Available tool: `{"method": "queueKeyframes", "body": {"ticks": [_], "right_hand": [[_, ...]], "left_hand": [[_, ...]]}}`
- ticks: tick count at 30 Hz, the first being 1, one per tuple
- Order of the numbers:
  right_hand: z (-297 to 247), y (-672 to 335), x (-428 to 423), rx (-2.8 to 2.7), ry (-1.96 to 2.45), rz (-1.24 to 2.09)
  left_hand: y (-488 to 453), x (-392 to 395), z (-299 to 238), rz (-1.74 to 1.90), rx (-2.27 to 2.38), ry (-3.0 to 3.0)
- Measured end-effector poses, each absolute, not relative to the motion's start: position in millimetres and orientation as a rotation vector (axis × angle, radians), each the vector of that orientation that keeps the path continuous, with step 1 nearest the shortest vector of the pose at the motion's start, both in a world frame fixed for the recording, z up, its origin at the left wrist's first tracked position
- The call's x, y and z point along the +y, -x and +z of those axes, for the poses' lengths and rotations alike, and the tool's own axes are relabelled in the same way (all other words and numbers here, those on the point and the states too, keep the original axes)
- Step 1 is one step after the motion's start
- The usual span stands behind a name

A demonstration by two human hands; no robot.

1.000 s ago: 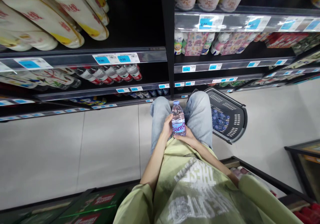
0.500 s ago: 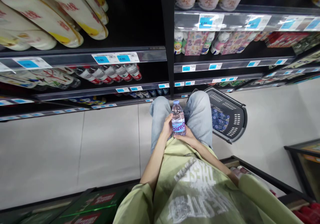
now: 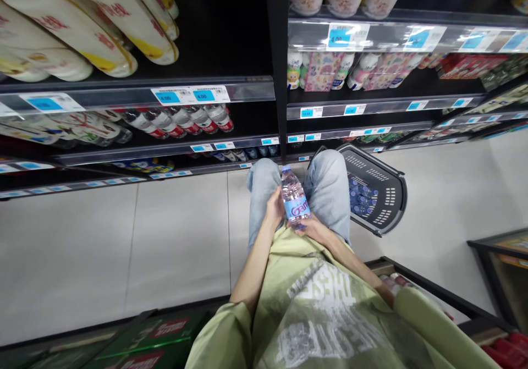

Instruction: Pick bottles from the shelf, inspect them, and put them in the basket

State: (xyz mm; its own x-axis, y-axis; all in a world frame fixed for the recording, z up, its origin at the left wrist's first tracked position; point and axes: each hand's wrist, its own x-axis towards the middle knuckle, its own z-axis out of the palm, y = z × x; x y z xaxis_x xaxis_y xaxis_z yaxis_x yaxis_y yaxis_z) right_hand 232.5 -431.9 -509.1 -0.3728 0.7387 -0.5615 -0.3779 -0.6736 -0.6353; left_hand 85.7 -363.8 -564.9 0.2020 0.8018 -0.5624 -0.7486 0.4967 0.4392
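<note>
A small clear water bottle [image 3: 293, 197] with a blue-and-pink label and a pale blue cap sits between both of my hands, in front of my knees. My left hand [image 3: 274, 208] grips its left side, fingers wrapped round the label. My right hand [image 3: 315, 229] cups it from below and the right. The bottle leans with its cap tipped toward the upper left. My light jeans and green printed shirt fill the lower middle of the view.
A dark shopping basket [image 3: 377, 190] holding several blue-capped bottles stands on the floor by my right leg. Black shelves [image 3: 214, 91] with bottled drinks and blue price tags face me. Pale floor tiles [image 3: 124, 242] spread to the left. Low display crates edge the bottom.
The bottle has tilted from nearly upright to leaning left and has turned in my hands, so a different part of its label shows. My hands stay in the same place.
</note>
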Motion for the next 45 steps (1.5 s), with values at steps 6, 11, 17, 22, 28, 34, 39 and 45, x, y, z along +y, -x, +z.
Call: {"method": "queueKeyframes", "body": {"ticks": [6,11,17,22,28,34,39,45], "right_hand": [[-516,-235,-434,-0.514,1.112,2.205],[-518,-226,-442,-0.633,1.239,2.017],[-526,-220,-443,-0.657,1.294,1.906],[-524,-221,-439,-0.584,1.246,1.940],[-515,-222,-432,-0.492,1.180,2.037],[-517,-224,-432,-0.433,1.209,2.138],[-513,-228,-427,-0.308,1.188,2.153],[-510,-229,-425,-0.300,1.127,2.292]], "left_hand": [[-78,-365,-560,1.067,0.788,-0.067],[-79,-363,-562,1.104,0.833,-0.019],[-81,-364,-565,1.086,0.817,-0.024],[-80,-365,-571,1.133,0.816,-0.021],[-78,-365,-569,1.118,0.794,-0.018],[-77,-364,-560,1.070,0.760,-0.044],[-77,-364,-556,1.084,0.742,-0.052],[-73,-365,-556,1.150,0.775,-0.027]]}}
